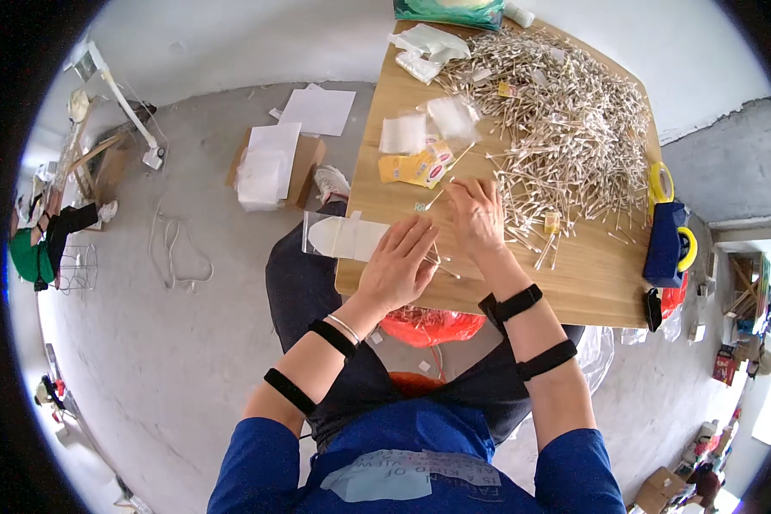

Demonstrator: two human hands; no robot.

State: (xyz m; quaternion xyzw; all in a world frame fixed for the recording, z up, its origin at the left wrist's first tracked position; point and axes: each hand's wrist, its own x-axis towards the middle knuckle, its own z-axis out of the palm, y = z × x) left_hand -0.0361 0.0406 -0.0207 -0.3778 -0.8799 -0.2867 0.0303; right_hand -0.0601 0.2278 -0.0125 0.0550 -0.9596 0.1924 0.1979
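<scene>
My left hand (400, 261) rests low over the near edge of the table, its fingers bent over several cotton swabs (444, 261) whose tips stick out beside the thumb. Partly under that hand lies a clear plastic bag with a white card (348, 238), jutting past the table's left edge. My right hand (478, 210) is just beyond, palm down, fingers close together, with a single cotton swab (437, 197) at its fingertips. Its fingertip contact is partly hidden. A large loose heap of cotton swabs (565, 120) spreads to the right.
Yellow printed packets (416, 166) and clear bags (403, 134) lie beyond my hands on the wooden table (522, 287). Rolls of yellow tape (686, 248) and a blue tape dispenser (664, 247) stand at the right edge. A red bag (431, 327) sits below the table; a cardboard box (304, 171) stands left.
</scene>
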